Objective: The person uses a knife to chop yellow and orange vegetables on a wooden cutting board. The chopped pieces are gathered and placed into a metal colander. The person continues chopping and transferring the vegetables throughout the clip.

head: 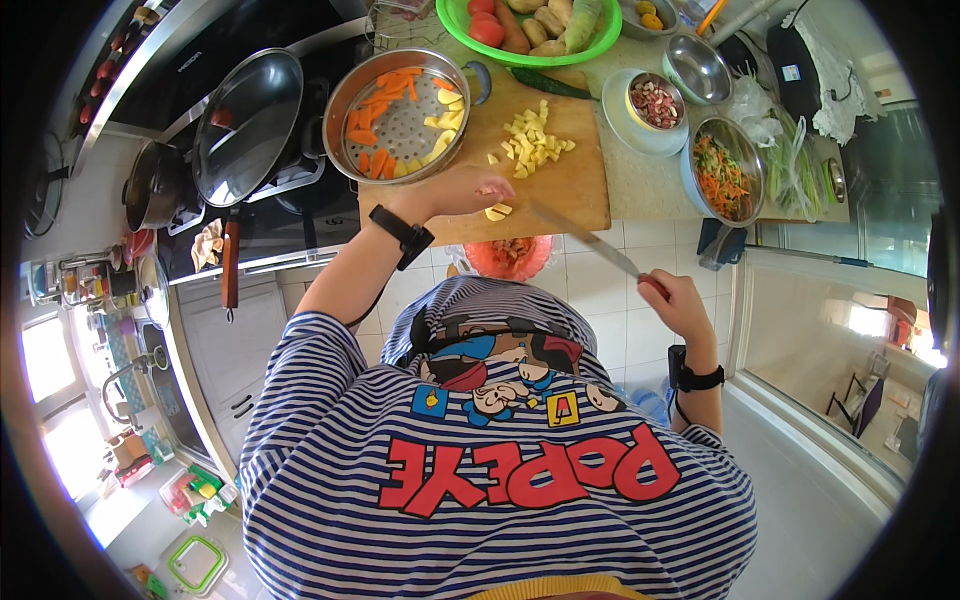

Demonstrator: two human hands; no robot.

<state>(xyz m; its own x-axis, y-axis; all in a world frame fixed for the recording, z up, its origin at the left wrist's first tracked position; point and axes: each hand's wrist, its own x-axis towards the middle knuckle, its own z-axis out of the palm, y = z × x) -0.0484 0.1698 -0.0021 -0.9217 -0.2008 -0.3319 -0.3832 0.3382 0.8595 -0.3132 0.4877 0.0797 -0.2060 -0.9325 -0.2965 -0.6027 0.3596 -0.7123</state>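
My right hand (673, 301) is closed around the handle of a kitchen knife (600, 247), whose blade slants up and left to the front of the wooden cutting board (577, 199). My left hand (476, 191) is over the board, beside a few pale yellow cut pieces (497, 213), likely potato; its fingertips are partly hidden, so whether it holds anything is unclear. Farther back on the board lies a pile of diced pale yellow vegetable (534, 142). A steel steamer pan (330, 112) with sliced carrots (364, 120) and yellow slices (448, 124) stands at the board's left.
A green basket (525, 58) of vegetables and a cucumber (551, 83) lie behind. Bowls of chopped meat (655, 103) and shredded vegetables (721, 176) stand at right, near bagged greens (799, 165). A lidded frying pan (251, 124) is on the stove. Below the board's edge is a red basin (506, 259).
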